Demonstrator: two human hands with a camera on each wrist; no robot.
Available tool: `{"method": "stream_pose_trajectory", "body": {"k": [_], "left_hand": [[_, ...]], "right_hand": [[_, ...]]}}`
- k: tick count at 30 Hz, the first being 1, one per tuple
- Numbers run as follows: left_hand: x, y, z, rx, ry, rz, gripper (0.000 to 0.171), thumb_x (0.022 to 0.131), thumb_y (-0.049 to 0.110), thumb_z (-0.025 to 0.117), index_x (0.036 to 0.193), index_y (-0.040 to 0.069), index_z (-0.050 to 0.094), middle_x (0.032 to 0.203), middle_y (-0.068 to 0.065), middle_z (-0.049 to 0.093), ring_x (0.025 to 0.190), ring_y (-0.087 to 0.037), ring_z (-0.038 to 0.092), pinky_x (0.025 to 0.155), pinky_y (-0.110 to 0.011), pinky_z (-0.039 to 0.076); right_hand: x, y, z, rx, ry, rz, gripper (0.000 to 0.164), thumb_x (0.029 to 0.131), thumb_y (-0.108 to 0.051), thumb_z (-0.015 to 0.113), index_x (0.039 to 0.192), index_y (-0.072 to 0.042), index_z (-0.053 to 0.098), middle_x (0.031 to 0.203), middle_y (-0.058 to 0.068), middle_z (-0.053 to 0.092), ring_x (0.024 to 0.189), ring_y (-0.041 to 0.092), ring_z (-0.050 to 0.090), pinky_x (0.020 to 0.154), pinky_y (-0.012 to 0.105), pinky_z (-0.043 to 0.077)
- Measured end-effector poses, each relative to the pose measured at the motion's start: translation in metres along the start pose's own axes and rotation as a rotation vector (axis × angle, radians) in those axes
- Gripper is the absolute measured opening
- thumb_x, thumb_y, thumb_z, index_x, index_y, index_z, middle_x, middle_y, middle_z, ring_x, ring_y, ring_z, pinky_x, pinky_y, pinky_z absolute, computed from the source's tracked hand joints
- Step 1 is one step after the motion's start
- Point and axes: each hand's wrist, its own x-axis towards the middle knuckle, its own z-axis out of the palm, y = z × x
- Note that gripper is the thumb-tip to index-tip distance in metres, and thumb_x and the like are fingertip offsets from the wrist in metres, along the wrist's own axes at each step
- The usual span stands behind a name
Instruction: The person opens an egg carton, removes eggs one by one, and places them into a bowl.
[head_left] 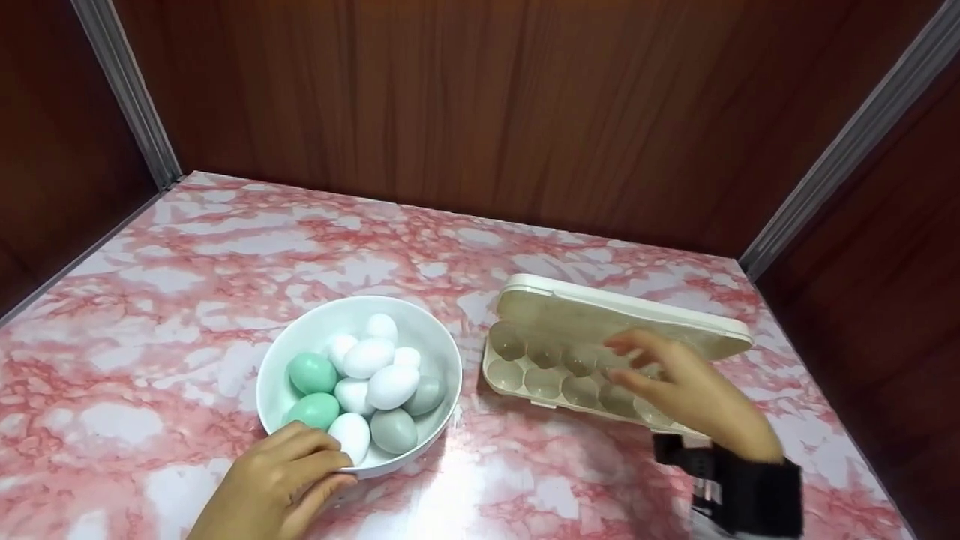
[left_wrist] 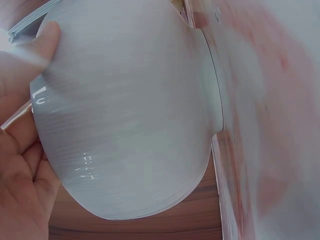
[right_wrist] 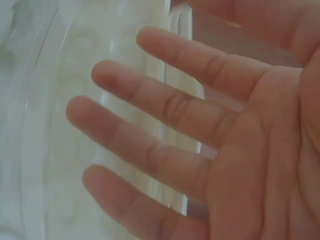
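Observation:
My left hand [head_left: 277, 480] grips the near rim of a white bowl [head_left: 279, 341], fingers over the edge and thumb against the outside wall. Heaped in the bowl are several white eggs [head_left: 394, 386], two green eggs [head_left: 313, 373] and two grey eggs [head_left: 394, 431]. The left wrist view shows the bowl's smooth outer side and the thumb [left_wrist: 47, 42] on it. Over the right part of a cream egg carton [head_left: 626, 298], my right hand [head_left: 690, 390] holds nothing, its fingers spread. The carton's lid is raised at the back; rounded cups show in two rows, some hidden by the hand.
The table [head_left: 225, 247] has a red and white marbled top. Brown wood-grain panels [head_left: 480, 105] rise behind it and at both sides, with grey metal posts [head_left: 124, 90] at the back corners. A black strap [head_left: 750, 487] is round the right wrist.

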Motion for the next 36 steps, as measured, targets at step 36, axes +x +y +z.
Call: {"method": "stream_pose_trajectory", "body": {"k": [36], "left_hand": [[0.002, 0.0, 0.0, 0.026, 0.006, 0.022, 0.032, 0.101, 0.04, 0.055, 0.081, 0.022, 0.071, 0.085, 0.012, 0.063, 0.081, -0.001, 0.052, 0.071, -0.011, 0.042]], "right_hand": [[-0.005, 0.101, 0.005, -0.199, 0.142, 0.226, 0.028, 0.071, 0.003, 0.062, 0.099, 0.003, 0.069, 0.094, 0.017, 0.067, 0.081, 0.029, 0.057, 0.076, 0.045, 0.048]]}}
